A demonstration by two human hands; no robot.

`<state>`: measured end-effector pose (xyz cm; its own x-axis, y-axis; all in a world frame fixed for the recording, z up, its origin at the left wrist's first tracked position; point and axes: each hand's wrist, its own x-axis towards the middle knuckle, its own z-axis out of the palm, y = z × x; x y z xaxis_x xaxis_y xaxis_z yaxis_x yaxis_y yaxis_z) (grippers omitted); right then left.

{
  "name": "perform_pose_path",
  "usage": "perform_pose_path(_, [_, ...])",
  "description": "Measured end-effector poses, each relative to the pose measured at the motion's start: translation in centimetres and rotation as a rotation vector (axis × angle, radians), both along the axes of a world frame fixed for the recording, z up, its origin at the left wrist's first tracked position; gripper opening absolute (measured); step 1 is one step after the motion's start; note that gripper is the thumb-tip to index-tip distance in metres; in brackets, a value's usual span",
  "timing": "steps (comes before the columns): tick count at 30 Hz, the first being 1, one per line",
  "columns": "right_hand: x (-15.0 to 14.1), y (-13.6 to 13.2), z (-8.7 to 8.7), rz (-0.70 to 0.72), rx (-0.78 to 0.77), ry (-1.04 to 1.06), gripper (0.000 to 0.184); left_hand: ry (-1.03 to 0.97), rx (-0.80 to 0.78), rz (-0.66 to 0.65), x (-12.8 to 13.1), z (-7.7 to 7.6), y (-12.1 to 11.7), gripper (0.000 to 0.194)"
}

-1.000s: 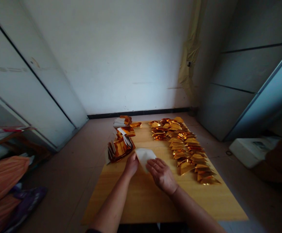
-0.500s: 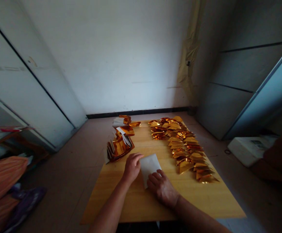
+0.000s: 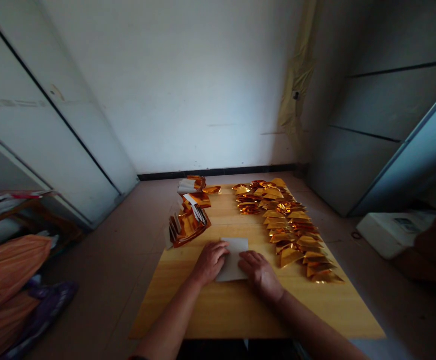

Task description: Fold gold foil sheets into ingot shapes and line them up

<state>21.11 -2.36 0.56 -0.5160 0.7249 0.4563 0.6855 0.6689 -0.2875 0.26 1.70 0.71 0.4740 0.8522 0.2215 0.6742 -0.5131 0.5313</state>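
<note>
A white paper sheet (image 3: 233, 260) lies flat on the yellow wooden tabletop (image 3: 240, 312). My left hand (image 3: 210, 262) rests on the sheet's left edge, and my right hand (image 3: 260, 275) presses on its right edge, covering the lower corner. Neither hand grips it. Up and left of my left hand stands a stack of gold foil pieces with white paper (image 3: 187, 227). More gold foil (image 3: 197, 200) lies behind it. To the right of my right hand, folded gold foil triangles (image 3: 289, 225) run in long overlapping rows.
A small bundle of white-and-gold folds (image 3: 190, 184) sits at the table's far edge. Orange cloth (image 3: 11, 272) and a purple bag (image 3: 41, 310) lie on the floor at left. A white box (image 3: 390, 232) stands at right, between grey cabinet panels (image 3: 371, 150) and the table.
The white sheet has turned and now lies squarer to the table edge. Both hands have shifted onto its sides, and my left hand has moved from its left edge further over it.
</note>
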Motion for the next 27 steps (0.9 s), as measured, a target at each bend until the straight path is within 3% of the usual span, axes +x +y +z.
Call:
perform_pose_path(6, [1.3, 2.3, 0.3, -0.137, -0.347, 0.243, 0.024, -0.213, -0.123, 0.06, -0.1, 0.2, 1.0, 0.033])
perform_pose_path(10, [0.0, 3.1, 0.9, -0.426, -0.441, 0.25, 0.026, -0.377, -0.176, 0.121, -0.2, 0.4, 1.3, 0.046])
perform_pose_path(14, [-1.4, 3.5, 0.9, -0.64, -0.465, 0.187, 0.042, -0.385, -0.162, 0.288, 0.7, -0.5, 1.7, 0.041])
perform_pose_path(19, [-2.0, 3.3, 0.4, -0.663, -0.375, 0.081, 0.058, -0.242, -0.083, 0.431, 2.1, -1.4, 1.7, 0.057])
perform_pose_path(27, [-2.6, 2.9, 0.8, -0.651, -0.346, -0.02, 0.055, -0.139, 0.068, 0.341, 2.1, -1.8, 1.2, 0.068])
